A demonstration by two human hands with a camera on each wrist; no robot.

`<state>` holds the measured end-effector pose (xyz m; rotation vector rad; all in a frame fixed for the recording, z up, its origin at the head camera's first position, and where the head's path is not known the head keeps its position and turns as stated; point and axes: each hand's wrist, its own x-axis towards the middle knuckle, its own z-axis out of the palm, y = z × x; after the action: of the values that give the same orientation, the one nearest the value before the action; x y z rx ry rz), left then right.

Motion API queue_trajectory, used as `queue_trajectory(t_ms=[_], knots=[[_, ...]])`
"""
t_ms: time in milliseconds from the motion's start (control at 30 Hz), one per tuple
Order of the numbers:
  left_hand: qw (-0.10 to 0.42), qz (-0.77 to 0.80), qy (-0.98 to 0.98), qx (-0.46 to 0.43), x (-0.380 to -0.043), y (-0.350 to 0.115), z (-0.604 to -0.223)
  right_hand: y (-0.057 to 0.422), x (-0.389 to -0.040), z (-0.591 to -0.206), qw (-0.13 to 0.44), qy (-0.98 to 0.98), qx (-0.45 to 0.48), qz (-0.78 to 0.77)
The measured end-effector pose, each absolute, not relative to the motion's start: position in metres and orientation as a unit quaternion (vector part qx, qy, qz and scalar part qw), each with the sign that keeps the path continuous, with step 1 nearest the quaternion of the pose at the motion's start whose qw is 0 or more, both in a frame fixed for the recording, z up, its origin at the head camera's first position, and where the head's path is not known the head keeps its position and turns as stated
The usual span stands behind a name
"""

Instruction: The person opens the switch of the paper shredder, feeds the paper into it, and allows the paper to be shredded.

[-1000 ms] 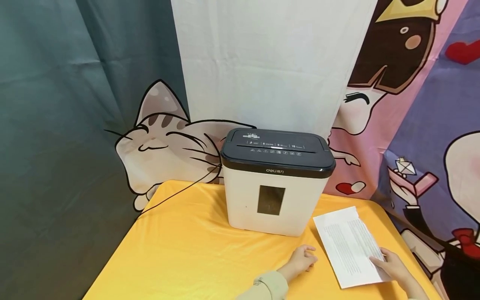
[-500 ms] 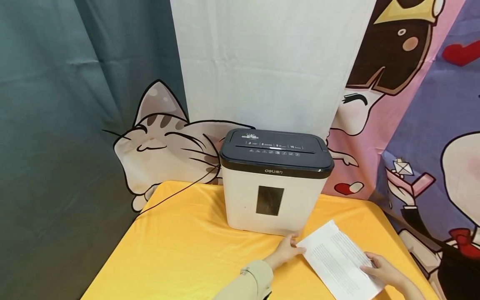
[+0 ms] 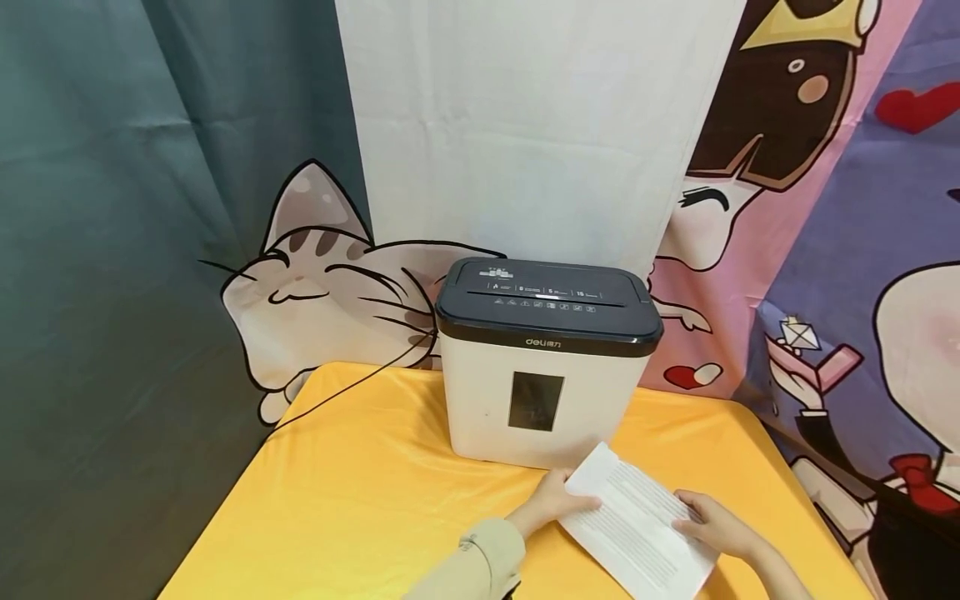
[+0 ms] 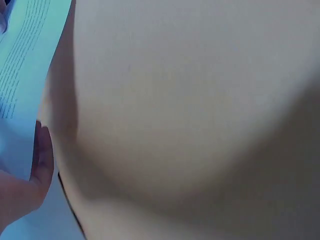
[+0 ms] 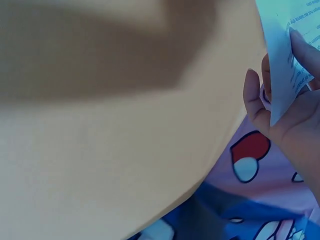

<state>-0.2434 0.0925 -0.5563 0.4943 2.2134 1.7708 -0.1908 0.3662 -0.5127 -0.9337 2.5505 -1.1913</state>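
Both hands hold a white printed sheet of paper (image 3: 630, 529), tilted in front of the shredder in the head view. My left hand (image 3: 553, 500) pinches its left edge, thumb on the printed face and fingers behind. My right hand (image 3: 716, 527) grips the opposite edge. In the left wrist view the left hand (image 4: 30, 185) curls round the paper's edge (image 4: 30, 75). The right wrist view shows the right hand (image 5: 295, 105) with its thumb on the print and fingers behind the paper (image 5: 280, 65). A white paper shredder (image 3: 480, 400) with a dark slotted lid (image 3: 547, 312) stands just beyond.
A yellow cloth (image 3: 360, 492) covers the table. A thin black cord (image 3: 352, 385) runs left from the shredder over the table edge. Cartoon-printed curtains (image 3: 502, 125) hang close behind and to the right.
The paper has moved left and towards the person, turning as it came, with the right hand on it. The left hand has reached in and taken hold of its left edge.
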Motion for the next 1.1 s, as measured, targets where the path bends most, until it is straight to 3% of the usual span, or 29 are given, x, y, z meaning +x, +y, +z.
queue_trajectory(t_ms=[200,400,733,1100], knots=[[0.153,0.573,0.780,0.198,-0.242,0.068,-0.548,0.345,-0.192,-0.506,0.088,0.861,-0.314,-0.390],[0.115,0.541,0.805,0.215,-0.237,0.049,-0.544,0.325,-0.195,-0.500,0.061,0.865,-0.314,-0.386],[0.042,0.551,0.816,0.173,-0.231,0.026,-0.540,0.297,-0.199,-0.495,-0.022,0.882,-0.264,-0.391],[0.025,0.593,0.787,0.167,-0.219,0.002,-0.512,0.279,-0.199,-0.491,-0.139,0.884,-0.157,-0.417]])
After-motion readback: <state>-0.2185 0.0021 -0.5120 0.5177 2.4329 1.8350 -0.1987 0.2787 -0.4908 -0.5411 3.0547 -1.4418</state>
